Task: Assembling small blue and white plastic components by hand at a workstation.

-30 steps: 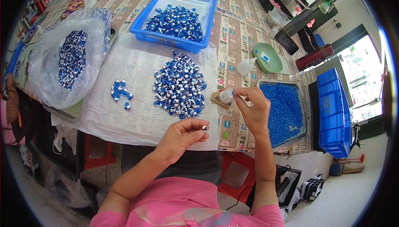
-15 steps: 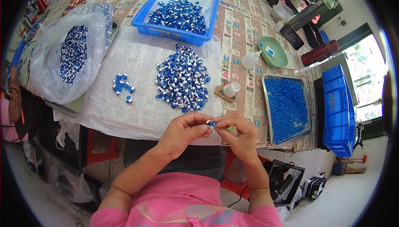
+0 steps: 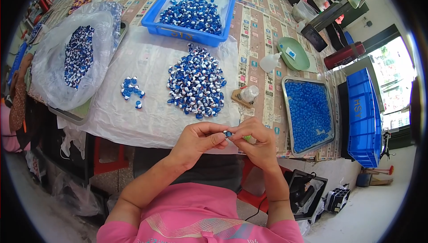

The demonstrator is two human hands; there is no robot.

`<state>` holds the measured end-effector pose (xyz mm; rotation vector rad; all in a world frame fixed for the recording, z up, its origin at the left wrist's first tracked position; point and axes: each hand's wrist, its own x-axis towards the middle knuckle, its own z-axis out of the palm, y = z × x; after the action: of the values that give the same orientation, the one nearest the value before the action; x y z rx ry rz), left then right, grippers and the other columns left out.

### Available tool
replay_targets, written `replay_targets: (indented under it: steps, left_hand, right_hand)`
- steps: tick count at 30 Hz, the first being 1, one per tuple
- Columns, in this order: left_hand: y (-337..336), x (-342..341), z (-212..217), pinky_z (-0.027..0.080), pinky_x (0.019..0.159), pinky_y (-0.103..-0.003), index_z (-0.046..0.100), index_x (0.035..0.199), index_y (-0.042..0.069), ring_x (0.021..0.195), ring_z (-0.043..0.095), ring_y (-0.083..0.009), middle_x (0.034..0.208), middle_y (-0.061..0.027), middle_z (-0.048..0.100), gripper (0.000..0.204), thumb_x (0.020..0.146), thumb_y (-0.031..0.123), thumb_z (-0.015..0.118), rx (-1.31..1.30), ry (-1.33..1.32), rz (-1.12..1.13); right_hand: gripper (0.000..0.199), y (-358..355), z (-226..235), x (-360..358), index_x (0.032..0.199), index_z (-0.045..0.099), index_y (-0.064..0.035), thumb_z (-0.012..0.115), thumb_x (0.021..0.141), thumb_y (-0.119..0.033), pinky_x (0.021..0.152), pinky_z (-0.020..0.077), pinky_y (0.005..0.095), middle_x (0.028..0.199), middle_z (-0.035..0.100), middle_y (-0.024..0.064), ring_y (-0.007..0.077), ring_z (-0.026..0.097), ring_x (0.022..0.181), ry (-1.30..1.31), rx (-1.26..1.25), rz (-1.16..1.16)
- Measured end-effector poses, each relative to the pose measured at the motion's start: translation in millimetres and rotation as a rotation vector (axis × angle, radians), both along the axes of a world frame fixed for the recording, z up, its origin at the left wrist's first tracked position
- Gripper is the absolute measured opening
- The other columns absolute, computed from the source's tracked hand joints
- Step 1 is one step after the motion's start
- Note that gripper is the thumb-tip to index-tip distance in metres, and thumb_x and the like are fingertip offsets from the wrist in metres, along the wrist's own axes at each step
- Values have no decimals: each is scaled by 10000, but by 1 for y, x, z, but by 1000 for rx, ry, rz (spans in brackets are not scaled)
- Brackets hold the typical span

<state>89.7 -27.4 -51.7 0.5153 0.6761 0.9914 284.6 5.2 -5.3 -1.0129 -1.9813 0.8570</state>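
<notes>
A table covered in patterned printed sheeting carries everything. A white sheet lies over its near middle, bearing a large heap of blue-and-white pieces and, to the left, a small cluster of similar pieces. A blue bin stands behind the heap. To the right are a wooden block, a squeeze bottle, a green plate and a metal tray of blue pieces; another tray sits at the left.

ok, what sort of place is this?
Likely a small hand-assembly workshop: a pile of small blue-and-white pieces, a tray of blue beads, and the left hand and right hand meeting at one small piece.
</notes>
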Motion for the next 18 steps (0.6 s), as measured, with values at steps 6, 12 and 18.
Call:
replay_targets:
  steps: [6,12,18]
  left_hand:
    - [-1,1,-1,584,785,-271,655,1159,-33,817,676,-132,1038,-116,699,257,924,71,655,-44,-29,21]
    - [1,9,9,582,788,-290,657,1128,-13,829,678,-139,1021,-108,698,221,924,70,651,-54,25,-29]
    - [-5,8,20,546,726,-261,654,1129,-2,779,646,-116,895,-54,674,203,935,52,624,-72,56,21]
  right_hand:
    - [175,3,3,0,793,703,-57,746,679,68,696,513,321,821,719,55,218,665,757,-18,-42,63]
    - [169,-2,9,10,789,701,-47,720,687,86,725,500,320,819,717,59,197,654,756,-53,-29,28]
    - [238,0,29,33,942,719,-27,716,726,70,752,516,326,972,723,94,219,672,886,22,-3,76]
